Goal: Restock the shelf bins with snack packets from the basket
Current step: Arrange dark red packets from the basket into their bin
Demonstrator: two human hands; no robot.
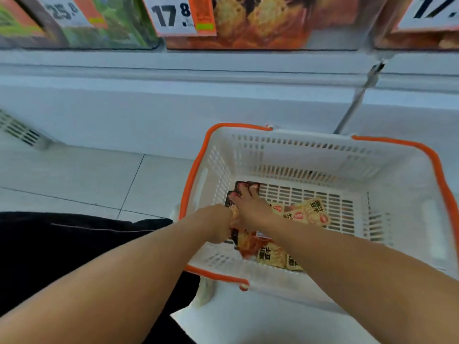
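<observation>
Nearest the camera are two bare forearms reaching forward and down, over a dark trouser leg (pixel 74 234) at the lower left. Beyond the leg lies a pale tiled floor (pixel 74 175), and at the far left edge a slotted white vent grille (pixel 19 131) sits low on the white cabinet front (pixel 149 115).

The left hand (pixel 218 223) is inside the white slotted plastic basket with orange rim and handles (pixel 278 155), fingers curled downward around the edge of the dark red snack packets (pixel 244 240) at the basket's near left corner. Just beside it, touching or nearly touching, the right hand (pixel 250 206) lies palm down with fingers spread over more dark packets; whether it grips them or only presses on them cannot be told.

To the right of the hands, several tan snack packets with dark printed characters (pixel 308 212) lie loose on the basket floor, and more of them (pixel 275 256) lie against the near wall. The right half of the basket floor shows bare slots.

Above, along the shelf, white and orange price tags read 25.8 (pixel 72 11) and 17.8 (pixel 178 14), in front of green and orange packaged goods. A grey metal rod (pixel 355 100) slants down toward the basket's far right corner.
</observation>
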